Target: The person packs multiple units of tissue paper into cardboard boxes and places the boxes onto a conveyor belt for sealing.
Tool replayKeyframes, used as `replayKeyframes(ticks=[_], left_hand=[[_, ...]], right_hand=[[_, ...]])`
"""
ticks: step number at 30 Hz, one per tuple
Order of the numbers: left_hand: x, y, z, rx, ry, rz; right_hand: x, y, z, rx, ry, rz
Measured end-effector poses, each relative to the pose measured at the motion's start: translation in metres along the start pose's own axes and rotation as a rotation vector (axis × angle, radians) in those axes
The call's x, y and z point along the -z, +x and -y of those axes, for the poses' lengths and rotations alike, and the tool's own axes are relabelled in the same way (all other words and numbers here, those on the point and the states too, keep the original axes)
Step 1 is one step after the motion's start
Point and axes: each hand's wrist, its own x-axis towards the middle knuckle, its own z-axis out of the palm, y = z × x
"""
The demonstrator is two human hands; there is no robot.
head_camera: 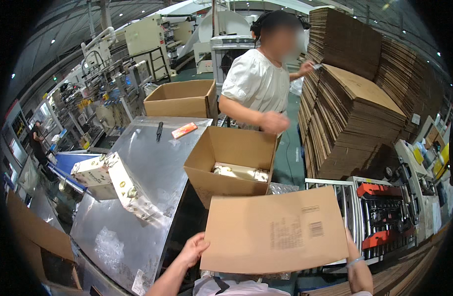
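A flat cardboard piece [263,233], printed with writing and a barcode, is held level in front of me. My left hand [195,248] grips its left edge, thumb on top. At its right edge is my right hand [350,240], mostly hidden behind the board. Just beyond stands an open cardboard box [230,185] with patterned packs [241,172] in its bottom. On the metal table [152,162] to the left, two white patterned packs, one lying [128,187] and one at the blue conveyor's end [91,172], touch or nearly touch.
A co-worker [258,85] stands beyond the open box. Another open box [178,100], a black-handled tool [159,131] and an orange packet [184,130] are at the table's far end. Stacked cardboard [356,122] and a roller conveyor with a machine [381,218] stand to the right.
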Motion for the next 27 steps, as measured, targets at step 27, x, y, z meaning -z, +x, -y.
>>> replayKeyframes(ticks=[27], left_hand=[[0.293,0.059,-0.238,-0.646,1.271,-0.144]], right_hand=[[-0.64,0.129,0.083,0.573,-0.758,0.547]])
